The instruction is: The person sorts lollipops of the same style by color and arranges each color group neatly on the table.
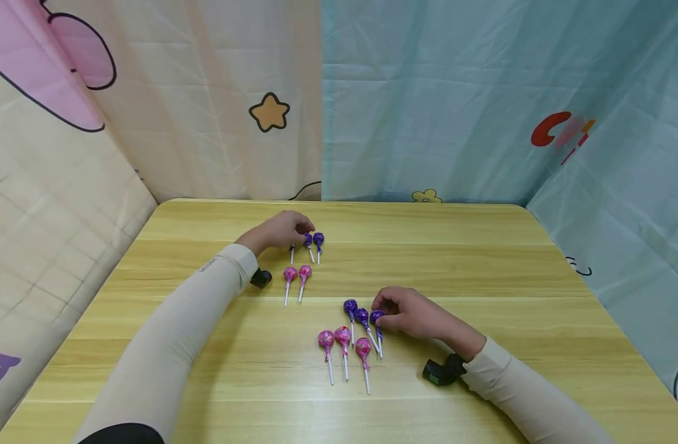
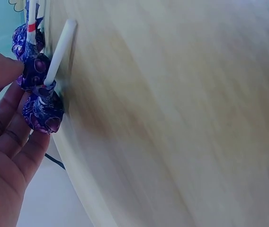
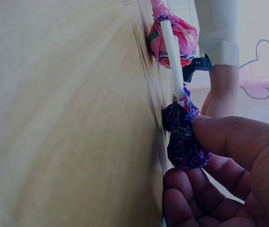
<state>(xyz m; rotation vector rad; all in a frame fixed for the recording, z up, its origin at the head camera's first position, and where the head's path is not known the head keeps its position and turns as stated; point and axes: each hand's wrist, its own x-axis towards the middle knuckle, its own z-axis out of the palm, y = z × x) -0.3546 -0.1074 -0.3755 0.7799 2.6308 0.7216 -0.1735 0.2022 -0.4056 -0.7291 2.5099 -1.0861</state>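
At the far side of the table, my left hand (image 1: 280, 229) pinches a purple-wrapped lollipop (image 1: 308, 238) by its head. Two more stand close about it: a purple lollipop (image 1: 318, 239) to its right and one partly hidden under the hand. In the left wrist view, the thumb lies against the middle purple lollipop (image 2: 34, 71), with the nearest one (image 2: 43, 113) by the fingers. Nearer the front, my right hand (image 1: 408, 313) pinches the head of the rightmost purple lollipop (image 1: 377, 317), also in the right wrist view (image 3: 186, 149). Left of it lie two purple lollipops (image 1: 362, 316).
Two pink lollipops (image 1: 290, 274) lie just in front of the left hand. Three pink lollipops (image 1: 343, 336) lie in front of the right-hand purple group, sticks towards the front. The wooden table (image 1: 455, 246) meets printed curtains (image 1: 428, 98) at the back.
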